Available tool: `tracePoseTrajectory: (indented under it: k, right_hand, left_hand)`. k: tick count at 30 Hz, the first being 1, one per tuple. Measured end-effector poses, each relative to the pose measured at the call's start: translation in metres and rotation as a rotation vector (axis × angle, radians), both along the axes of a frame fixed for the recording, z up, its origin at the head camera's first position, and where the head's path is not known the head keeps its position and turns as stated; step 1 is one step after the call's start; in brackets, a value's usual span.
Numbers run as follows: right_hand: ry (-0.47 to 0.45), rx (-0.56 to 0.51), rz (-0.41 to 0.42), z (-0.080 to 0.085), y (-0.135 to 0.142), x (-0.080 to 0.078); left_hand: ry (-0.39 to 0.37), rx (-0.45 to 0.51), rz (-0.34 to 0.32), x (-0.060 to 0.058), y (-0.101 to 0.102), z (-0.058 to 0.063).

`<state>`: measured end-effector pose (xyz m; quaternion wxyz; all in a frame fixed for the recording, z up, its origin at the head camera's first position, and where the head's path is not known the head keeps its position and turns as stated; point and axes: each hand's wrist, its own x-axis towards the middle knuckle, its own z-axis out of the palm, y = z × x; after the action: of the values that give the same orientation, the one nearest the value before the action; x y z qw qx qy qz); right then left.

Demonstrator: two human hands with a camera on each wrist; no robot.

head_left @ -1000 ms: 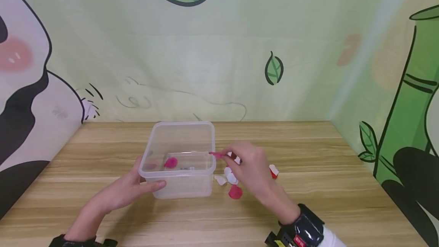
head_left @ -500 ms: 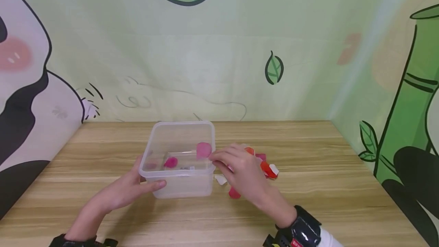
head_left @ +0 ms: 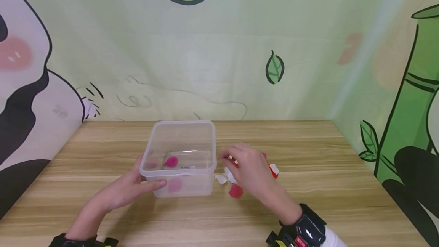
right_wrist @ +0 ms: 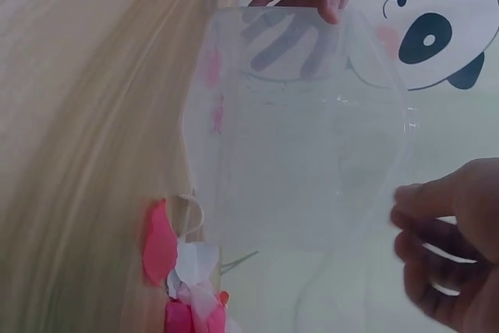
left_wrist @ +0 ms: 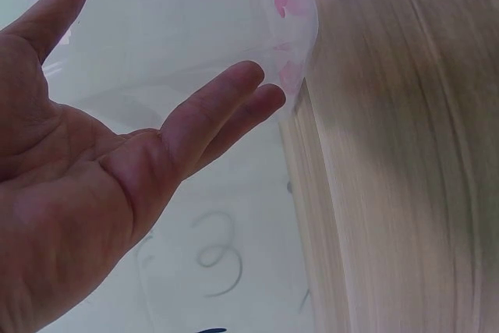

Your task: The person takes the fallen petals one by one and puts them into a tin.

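Observation:
A clear plastic box [head_left: 183, 193] stands lidless on the table, holding a deep pink petal [head_left: 171, 161] and a paler-looking pink petal [head_left: 175, 185] seen through its front wall. My left hand [head_left: 128, 186] rests on the box's left side, thumb along the front below the rim; the left wrist view has its fingers straight and spread against the wall. Right of the box, my right hand [head_left: 248, 169] hovers over a loose pile of petals [right_wrist: 195, 286], fingers loosely bent and holding nothing. It covers much of that pile in the head view.
A single pink-red petal [head_left: 236, 191] and a white petal [head_left: 221, 179] lie between the box and my right hand. Another white petal [head_left: 274, 169] sits on the pile's right side. A printed cloth backdrop [head_left: 219, 48] rises behind the wooden table [head_left: 308, 140].
My right hand carried a pink petal to the box's right rim and let it drop inside, then drew back right over the pile. The left hand and the box stayed in place.

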<state>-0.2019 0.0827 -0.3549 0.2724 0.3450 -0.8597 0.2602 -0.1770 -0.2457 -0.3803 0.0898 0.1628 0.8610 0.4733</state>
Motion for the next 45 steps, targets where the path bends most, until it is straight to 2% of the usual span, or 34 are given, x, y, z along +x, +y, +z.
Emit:
tracePoseTrajectory:
  k: [4,6,10,13,21,26,35,45]
  right_hand:
    - [-0.157,0.211,-0.139,0.0,0.004,0.001]
    - [-0.246,0.333,-0.183,-0.001,0.005,0.0]
    - [-0.417,0.48,-0.177,-0.009,0.007,-0.001]
    - [-0.502,0.513,-0.145,-0.016,0.008,-0.001]
    - [-0.602,0.549,-0.117,-0.024,0.01,-0.004]
    - [-0.637,0.544,-0.129,-0.029,0.011,-0.006]
    - [-0.632,0.524,-0.141,-0.032,0.013,-0.009]
    - [-0.507,0.436,-0.118,-0.027,0.014,-0.012]
  left_hand:
    - [-0.003,0.003,-0.004,0.0,0.0,0.0]
    - [-0.002,0.005,-0.006,0.0,0.0,0.001]
    - [-0.002,0.009,-0.009,0.0,0.0,0.001]
    - [-0.002,0.012,-0.011,0.0,0.001,0.001]
    - [-0.002,0.02,-0.013,0.0,0.001,0.001]
    - [-0.005,0.016,-0.01,0.0,0.001,0.001]
    - [-0.011,-0.003,-0.008,0.0,0.001,0.001]
    - [-0.008,0.005,-0.02,0.0,0.0,0.002]
